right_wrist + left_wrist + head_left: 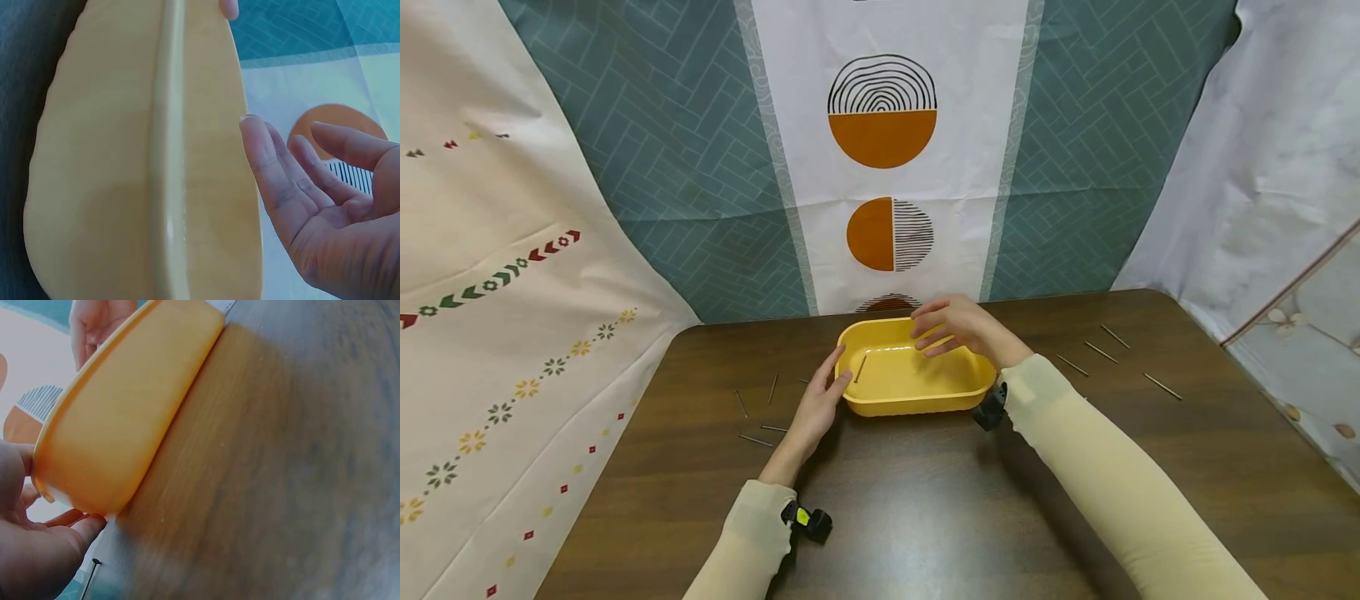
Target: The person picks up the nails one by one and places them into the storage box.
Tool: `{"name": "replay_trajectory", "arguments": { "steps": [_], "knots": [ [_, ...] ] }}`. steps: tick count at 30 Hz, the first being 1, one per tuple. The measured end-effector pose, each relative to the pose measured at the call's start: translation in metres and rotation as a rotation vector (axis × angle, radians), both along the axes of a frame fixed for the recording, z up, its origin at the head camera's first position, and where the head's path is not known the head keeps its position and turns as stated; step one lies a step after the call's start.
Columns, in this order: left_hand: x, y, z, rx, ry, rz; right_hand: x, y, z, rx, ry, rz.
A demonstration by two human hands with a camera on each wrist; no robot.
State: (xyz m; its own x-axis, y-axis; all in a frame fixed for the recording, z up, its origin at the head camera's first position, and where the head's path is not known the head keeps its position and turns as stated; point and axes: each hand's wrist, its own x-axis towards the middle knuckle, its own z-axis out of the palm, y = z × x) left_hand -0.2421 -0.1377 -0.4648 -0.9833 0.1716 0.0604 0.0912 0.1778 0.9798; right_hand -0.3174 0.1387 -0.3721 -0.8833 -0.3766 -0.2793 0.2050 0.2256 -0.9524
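A yellow tray (917,406) stands near the far edge of a dark wooden table (880,479). The left hand (815,408) touches its left end, thumb toward the front corner. The right hand (958,325) hangs over the tray's far right part, fingers spread and holding nothing. One nail (861,369) lies inside, toward the left — other thin nails (756,440) lie scattered on the table to the left, and more nails (1163,387) to the right. Behind hangs a patterned cloth (775,250) — teal panels beside a white strip with orange half-circles.
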Motion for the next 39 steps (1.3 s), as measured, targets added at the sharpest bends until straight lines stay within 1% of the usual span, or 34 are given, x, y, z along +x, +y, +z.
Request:
{"name": "replay_trajectory", "arguments": {
  "steps": [3, 8, 12, 15, 18, 22, 28, 34, 39],
  "knots": [
    [0.001, 0.000, 0.001, -0.005, -0.005, 0.002, 0.000, 0.007, 0.003, 0.006, -0.007, -0.003],
    [-0.001, 0.001, 0.002, -0.009, -0.023, 0.008, -0.001, 0.019, 0.009, -0.012, -0.025, -0.031],
    [-0.001, 0.001, 0.002, -0.015, -0.015, 0.006, -0.004, 0.031, 0.013, -0.014, 0.002, -0.060],
    [0.000, 0.000, 0.000, -0.019, -0.005, 0.009, -0.005, 0.043, 0.016, -0.006, 0.030, -0.063],
    [0.000, -0.001, 0.000, -0.022, 0.000, 0.012, -0.006, 0.056, 0.017, 0.004, 0.038, -0.070],
    [0.002, -0.002, 0.001, -0.027, 0.007, 0.009, -0.004, 0.076, 0.017, 0.021, 0.040, -0.087],
    [0.001, -0.001, 0.000, -0.041, 0.005, 0.016, 0.000, 0.105, 0.015, 0.046, 0.059, -0.090],
    [0.001, -0.001, 0.001, -0.037, 0.000, 0.017, 0.002, 0.126, 0.012, 0.062, 0.052, -0.100],
    [0.001, -0.001, 0.000, -0.031, -0.001, 0.019, 0.002, 0.141, 0.006, 0.071, 0.044, -0.093]
  ]
}}
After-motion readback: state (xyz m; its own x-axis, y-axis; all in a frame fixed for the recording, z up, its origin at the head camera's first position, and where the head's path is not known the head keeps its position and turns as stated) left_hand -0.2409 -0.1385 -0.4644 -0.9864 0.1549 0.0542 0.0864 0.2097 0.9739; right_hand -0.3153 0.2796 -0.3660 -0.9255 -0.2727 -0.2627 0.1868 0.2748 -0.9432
